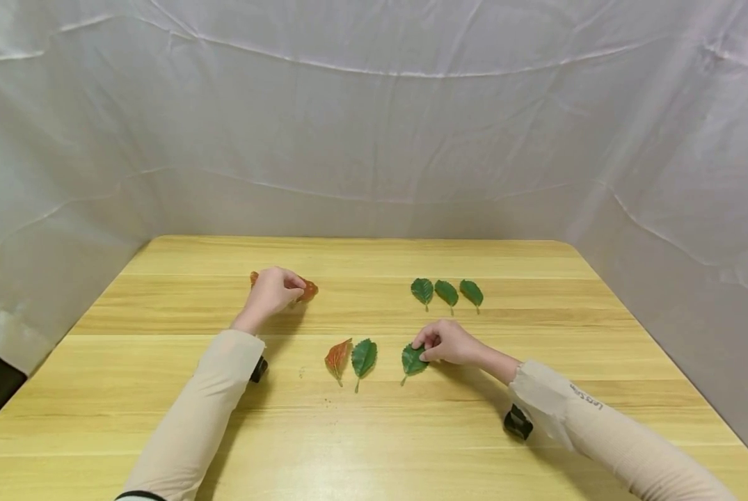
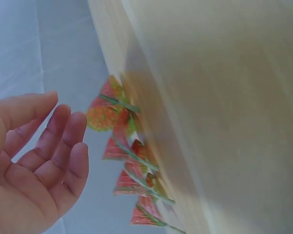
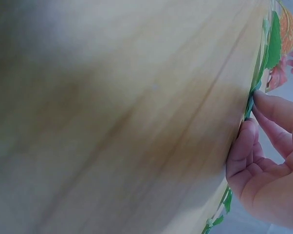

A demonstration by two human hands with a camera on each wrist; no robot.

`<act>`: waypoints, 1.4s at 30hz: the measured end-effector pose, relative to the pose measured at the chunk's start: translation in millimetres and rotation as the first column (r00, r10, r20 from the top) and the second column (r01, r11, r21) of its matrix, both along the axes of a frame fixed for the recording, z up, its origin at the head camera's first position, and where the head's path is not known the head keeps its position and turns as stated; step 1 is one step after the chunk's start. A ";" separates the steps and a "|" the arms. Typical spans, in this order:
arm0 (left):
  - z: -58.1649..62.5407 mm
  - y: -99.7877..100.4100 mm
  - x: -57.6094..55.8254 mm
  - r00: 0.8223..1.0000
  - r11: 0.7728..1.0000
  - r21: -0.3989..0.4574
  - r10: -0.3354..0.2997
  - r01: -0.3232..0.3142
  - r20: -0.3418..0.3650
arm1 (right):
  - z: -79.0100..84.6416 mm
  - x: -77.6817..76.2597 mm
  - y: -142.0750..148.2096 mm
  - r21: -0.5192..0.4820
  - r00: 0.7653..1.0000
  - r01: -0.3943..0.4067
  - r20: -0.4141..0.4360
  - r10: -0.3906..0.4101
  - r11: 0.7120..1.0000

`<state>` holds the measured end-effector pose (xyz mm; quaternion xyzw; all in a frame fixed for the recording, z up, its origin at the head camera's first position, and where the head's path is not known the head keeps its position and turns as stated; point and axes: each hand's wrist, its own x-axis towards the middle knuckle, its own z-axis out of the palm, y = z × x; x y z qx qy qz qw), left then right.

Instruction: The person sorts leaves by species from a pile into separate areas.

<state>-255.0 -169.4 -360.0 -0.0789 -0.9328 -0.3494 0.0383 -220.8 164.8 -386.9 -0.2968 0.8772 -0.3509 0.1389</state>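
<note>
My left hand [image 1: 272, 291] hovers over a row of red-orange leaves [image 1: 309, 289] at the back left, partly hiding them. In the left wrist view, that hand [image 2: 42, 165] has loosely bent fingers with nothing between them, and several red leaves [image 2: 118, 146] with green stems lie just beyond. Nearer the middle of the table, my right hand [image 1: 450, 342] pinches the upper edge of a green serrated leaf [image 1: 412, 359]. The right wrist view shows the thumb and forefinger of this hand [image 3: 270, 156] at the leaf, which is seen almost edge-on.
A single red leaf [image 1: 337, 360] and a green leaf [image 1: 364, 357] lie side by side left of the pinched leaf. Three green leaves [image 1: 447, 293] form a row at the back right. The wooden table [image 1: 374, 445] meets a white curtain [image 1: 374, 139] behind.
</note>
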 end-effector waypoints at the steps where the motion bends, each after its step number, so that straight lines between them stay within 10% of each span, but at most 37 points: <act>1: 1.0 1.2 0.9 1.000 1.000 -0.001 -0.004 0.004 0.002 | 0.0 -0.2 0.0 -0.001 1.000 -0.002 0.000 0.002 1.000; 23: 12.5 27.0 23.0 0.962 0.961 -0.059 -0.269 0.271 0.040 | -0.9 -0.7 0.1 0.003 1.000 0.005 0.013 -0.005 1.000; 34: 5.1 31.8 26.9 0.838 0.841 0.078 -0.540 0.535 0.071 | -1.7 -1.4 0.1 -0.001 1.000 0.010 0.026 -0.010 1.000; 42: 4.9 36.2 30.2 0.806 0.812 0.099 -0.583 0.575 0.102 | -1.9 -0.9 1.1 -0.005 1.000 0.009 0.022 -0.009 1.000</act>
